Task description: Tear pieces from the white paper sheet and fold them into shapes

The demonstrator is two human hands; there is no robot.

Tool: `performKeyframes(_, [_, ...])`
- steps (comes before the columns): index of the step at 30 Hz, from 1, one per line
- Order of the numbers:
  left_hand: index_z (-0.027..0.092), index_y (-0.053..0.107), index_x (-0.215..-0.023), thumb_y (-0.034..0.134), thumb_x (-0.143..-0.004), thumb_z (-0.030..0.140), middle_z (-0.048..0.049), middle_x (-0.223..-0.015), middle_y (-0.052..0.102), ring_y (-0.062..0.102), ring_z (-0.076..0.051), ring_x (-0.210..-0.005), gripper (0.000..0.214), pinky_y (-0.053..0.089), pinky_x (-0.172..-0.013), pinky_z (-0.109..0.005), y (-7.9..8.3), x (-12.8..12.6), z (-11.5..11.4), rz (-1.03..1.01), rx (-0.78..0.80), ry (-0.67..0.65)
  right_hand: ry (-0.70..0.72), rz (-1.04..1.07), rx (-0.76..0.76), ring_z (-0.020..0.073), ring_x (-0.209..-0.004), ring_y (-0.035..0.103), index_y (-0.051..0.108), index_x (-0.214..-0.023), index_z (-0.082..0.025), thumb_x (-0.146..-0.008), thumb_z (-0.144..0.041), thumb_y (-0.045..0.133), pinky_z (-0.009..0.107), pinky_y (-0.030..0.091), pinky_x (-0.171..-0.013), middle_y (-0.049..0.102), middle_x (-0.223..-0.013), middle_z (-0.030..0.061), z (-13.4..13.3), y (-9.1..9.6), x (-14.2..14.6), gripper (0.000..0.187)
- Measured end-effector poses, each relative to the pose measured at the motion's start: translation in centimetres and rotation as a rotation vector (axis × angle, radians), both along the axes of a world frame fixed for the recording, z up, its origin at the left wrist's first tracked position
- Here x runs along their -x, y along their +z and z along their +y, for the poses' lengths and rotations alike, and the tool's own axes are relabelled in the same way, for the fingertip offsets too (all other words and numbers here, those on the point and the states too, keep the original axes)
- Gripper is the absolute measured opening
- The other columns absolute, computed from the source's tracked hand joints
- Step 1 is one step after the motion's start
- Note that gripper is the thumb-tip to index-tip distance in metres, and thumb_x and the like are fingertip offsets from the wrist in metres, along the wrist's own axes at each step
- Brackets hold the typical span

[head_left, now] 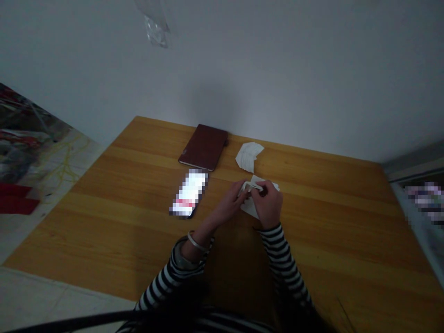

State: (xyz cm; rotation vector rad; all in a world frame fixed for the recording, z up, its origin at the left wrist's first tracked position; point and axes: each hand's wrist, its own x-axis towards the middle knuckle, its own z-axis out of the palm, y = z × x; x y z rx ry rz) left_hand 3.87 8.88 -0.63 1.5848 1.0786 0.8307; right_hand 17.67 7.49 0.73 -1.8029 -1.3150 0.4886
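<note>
My left hand [229, 202] and my right hand [268, 206] meet over the middle of the table. Both are closed, fingers pinching a small folded piece of white paper [250, 186] between them. Its exact shape is partly covered by my fingers. Beneath my hands, more white paper [250, 209] shows, mostly hidden by the right hand. Just behind them lies a fanned stack of white paper pieces [249, 156].
A dark red-brown notebook [204, 147] lies closed near the wall. In front of it is a phone [190, 193] with a lit, blurred screen. The wooden table [329, 222] meets a pale wall [294, 69]. Red material [17, 199] and yellow cords [65, 157] are on the floor at left.
</note>
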Motion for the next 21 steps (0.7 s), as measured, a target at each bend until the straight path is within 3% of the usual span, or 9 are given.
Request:
performKeyframes(5, [0.016, 0.055, -0.124, 0.034, -0.100, 0.032, -0.0104, -0.110, 0.068, 0.065, -0.019, -0.089, 0.036, 0.053, -0.084, -0.034, 0.7, 0.1, -0.3, 0.048, 0.029, -0.041, 0.143, 0.161, 0.056, 0.0166, -0.065, 0.063, 0.070, -0.097, -0.018, -0.080, -0.028, 0.057, 0.028, 0.050, -0.063, 0.072, -0.082, 0.0039, -0.1, 0.3, -0.8, 0.023])
performKeyframes(10, [0.016, 0.050, -0.135, 0.040, -0.094, 0.019, -0.0121, -0.132, 0.061, 0.059, -0.021, -0.116, 0.042, 0.046, -0.103, -0.038, 0.2, 0.6, -0.3, -0.039, -0.051, -0.053, 0.297, 0.492, 0.101, 0.0216, -0.083, 0.069, 0.071, -0.104, -0.019, -0.082, -0.026, 0.052, 0.031, 0.057, -0.069, 0.072, -0.099, 0.0075, -0.2, -0.6, -1.7, 0.030])
performKeyframes(13, [0.015, 0.050, -0.137, 0.042, -0.093, 0.015, -0.0130, -0.135, 0.059, 0.059, -0.021, -0.118, 0.045, 0.045, -0.105, -0.039, 0.0, 0.9, -0.2, 0.011, -0.085, -0.053, 0.323, 0.620, 0.099, 0.0244, -0.096, 0.068, 0.071, -0.106, -0.018, -0.079, -0.026, 0.054, 0.034, 0.059, -0.075, 0.071, -0.109, 0.0088, -0.2, -1.3, -1.7, 0.033])
performKeyframes(16, [0.017, 0.050, -0.138, 0.045, -0.093, 0.015, -0.0113, -0.132, 0.062, 0.061, -0.021, -0.115, 0.046, 0.047, -0.102, -0.038, 0.4, 0.9, -0.2, 0.110, -0.132, -0.033, 0.300, 0.526, 0.089, 0.0226, -0.094, 0.068, 0.070, -0.109, -0.018, -0.081, -0.024, 0.051, 0.033, 0.059, -0.077, 0.071, -0.108, 0.0080, -0.1, -1.2, -1.6, 0.035])
performKeyframes(21, [0.016, 0.054, -0.133, 0.044, -0.097, 0.019, -0.0109, -0.121, 0.069, 0.068, -0.022, -0.103, 0.037, 0.054, -0.092, -0.037, 1.7, 1.0, 0.1, 0.327, -0.218, -0.094, 0.356, 0.241, 0.116, 0.0166, -0.071, 0.067, 0.070, -0.114, -0.019, -0.081, -0.019, 0.049, 0.032, 0.058, -0.074, 0.074, -0.094, 0.0043, -0.5, 0.1, -1.4, 0.039])
